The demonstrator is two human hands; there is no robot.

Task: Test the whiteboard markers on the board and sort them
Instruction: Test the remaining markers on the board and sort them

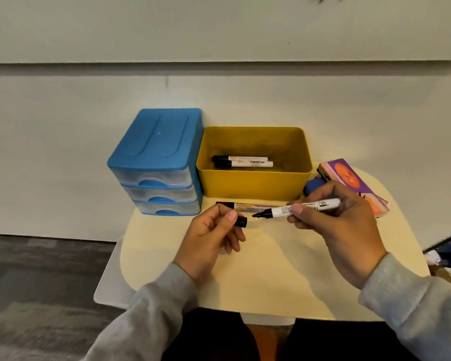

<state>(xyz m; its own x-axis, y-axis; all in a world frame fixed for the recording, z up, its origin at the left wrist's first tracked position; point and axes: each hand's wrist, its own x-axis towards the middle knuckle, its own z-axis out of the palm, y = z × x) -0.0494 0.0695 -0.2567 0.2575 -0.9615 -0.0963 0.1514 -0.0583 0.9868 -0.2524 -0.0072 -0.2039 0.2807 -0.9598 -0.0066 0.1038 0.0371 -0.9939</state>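
At frame centre, the right hand gripped an uncapped white-barrelled black whiteboard marker, tip pointing left. The left hand pinched its short black cylindrical cap between thumb and fingers, just apart from the tip. A second capped marker lay on the smooth, rounded cream tabletop behind the hands. Above it stood a yellow rectangular plastic bin holding two capped markers. A blue three-drawer plastic organiser stood touching the bin's left side. At right lay a purple-and-orange box and a blue eraser. A pale board spanned the top of the frame.
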